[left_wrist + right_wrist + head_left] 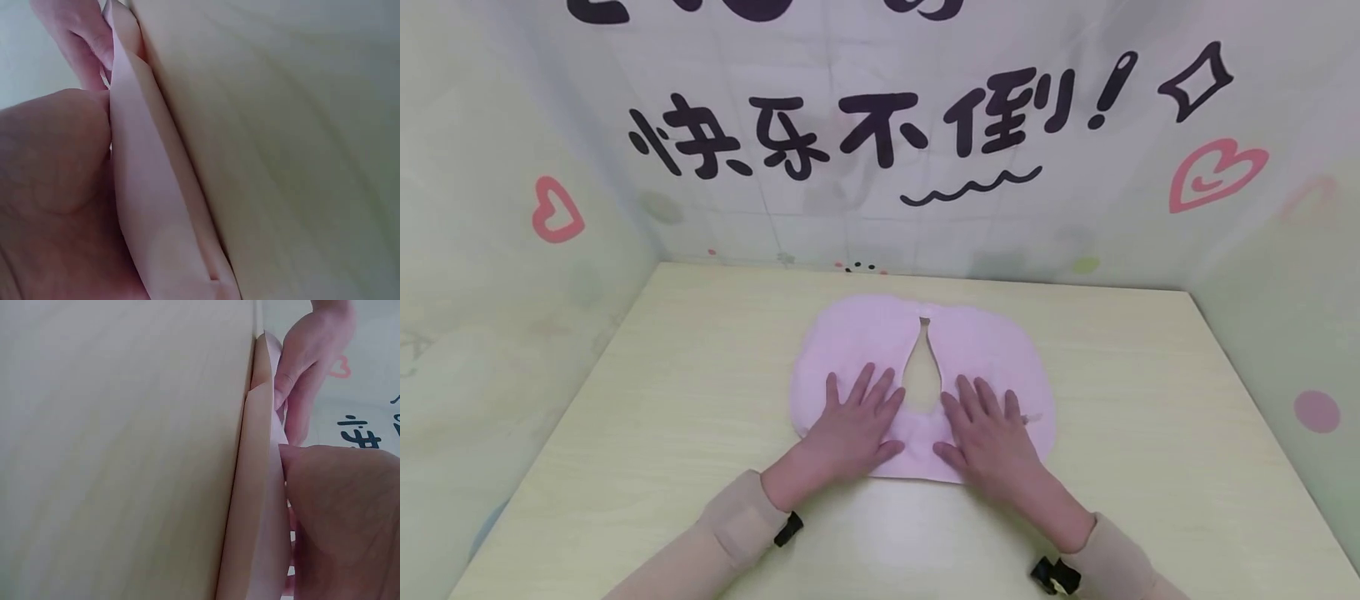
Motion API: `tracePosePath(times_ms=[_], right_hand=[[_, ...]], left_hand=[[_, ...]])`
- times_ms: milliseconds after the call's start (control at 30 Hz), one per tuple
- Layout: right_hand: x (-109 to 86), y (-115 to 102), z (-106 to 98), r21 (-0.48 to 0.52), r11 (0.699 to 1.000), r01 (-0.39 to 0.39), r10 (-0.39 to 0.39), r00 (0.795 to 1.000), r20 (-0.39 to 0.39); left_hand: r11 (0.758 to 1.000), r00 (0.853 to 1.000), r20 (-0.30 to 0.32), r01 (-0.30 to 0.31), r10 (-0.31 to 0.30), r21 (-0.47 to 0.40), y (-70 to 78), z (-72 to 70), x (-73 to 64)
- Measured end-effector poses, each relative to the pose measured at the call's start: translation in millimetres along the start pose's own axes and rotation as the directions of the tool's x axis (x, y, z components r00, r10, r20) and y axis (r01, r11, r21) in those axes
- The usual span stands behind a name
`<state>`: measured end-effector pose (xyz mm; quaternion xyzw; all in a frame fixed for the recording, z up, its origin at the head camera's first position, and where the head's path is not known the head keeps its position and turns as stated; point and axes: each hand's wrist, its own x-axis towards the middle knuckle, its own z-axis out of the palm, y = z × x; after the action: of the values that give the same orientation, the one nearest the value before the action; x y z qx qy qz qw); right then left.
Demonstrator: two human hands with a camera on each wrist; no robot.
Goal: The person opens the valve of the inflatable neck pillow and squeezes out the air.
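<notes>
The left grip and the right grip are resting palm-down on a flat pink pad, which is lying directly beneath both on the worktop. In each grip the fingers are extending nearly straight and spreading apart; neither is clamping on anything. A teardrop-shaped cutout is running between the two grips and tapering ahead of them. A small pale strip is projecting just beside the outer finger of the right grip. Beyond both grips, a white backdrop is displaying dark characters.
</notes>
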<state>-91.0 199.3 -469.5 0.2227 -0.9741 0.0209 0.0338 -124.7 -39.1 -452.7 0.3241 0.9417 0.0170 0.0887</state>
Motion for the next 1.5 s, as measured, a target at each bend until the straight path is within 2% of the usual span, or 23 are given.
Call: tracePosePath(times_ms=[267,400,533,633,767,867,967,1067,1200,1367,1500], right_hand=[[-2.6,2.0,1.3,-0.008,1.000,0.011,-0.011,1.000,0.028],[-2.2,2.3,0.0,0.005,1.000,0.000,0.000,0.998,0.060],[-1.2,2.7,-4.4,0.016,1.000,-0.006,0.005,0.996,0.092],[1.9,4.8,-12.1,0.016,1.000,0.004,-0.005,0.997,0.076],[16.3,15.7,-26.1,-0.007,1.000,0.012,-0.012,1.000,-0.017],[35.7,29.5,-34.6,0.001,1.000,-0.011,0.011,0.997,-0.079],[57.3,44.1,-36.6,0.045,0.998,-0.045,0.049,0.995,-0.084],[74.6,54.8,-33.2,0.087,0.993,-0.074,0.077,0.997,-0.030],[88.0,62.0,-27.1,0.122,0.990,-0.073,0.068,0.997,0.047],[94.7,68.7,-18.5,0.136,0.987,-0.089,0.076,0.992,0.098],[92.4,74.0,-9.8,0.165,0.979,-0.120,0.097,0.985,0.140]], left_hand=[[1.000,0.997,0.082,0.005,-0.005,0.012,-0.6,-1.1,1.5],[1.000,0.994,0.104,0.014,-0.016,0.025,-1.0,0.3,3.2],[1.000,0.994,0.112,0.008,-0.010,0.014,-2.3,-0.9,5.3],[1.000,0.997,0.080,-0.002,0.003,-0.014,-6.7,-7.6,9.4],[0.997,1.000,-0.029,-0.009,0.007,-0.082,-19.7,-27.9,23.2],[0.995,0.993,-0.119,0.000,-0.011,-0.099,-33.7,-41.2,41.3],[0.997,0.983,-0.180,0.028,-0.041,-0.076,-47.9,-43.9,62.2],[0.994,0.981,-0.186,0.045,-0.062,-0.096,-57.5,-38.7,79.3],[0.990,0.987,-0.150,0.043,-0.063,-0.133,-62.3,-29.6,93.9],[0.989,0.988,-0.130,0.062,-0.080,-0.133,-63.1,-24.6,104.1],[0.989,0.992,-0.081,0.086,-0.096,-0.124,-64.2,-21.5,106.7]])
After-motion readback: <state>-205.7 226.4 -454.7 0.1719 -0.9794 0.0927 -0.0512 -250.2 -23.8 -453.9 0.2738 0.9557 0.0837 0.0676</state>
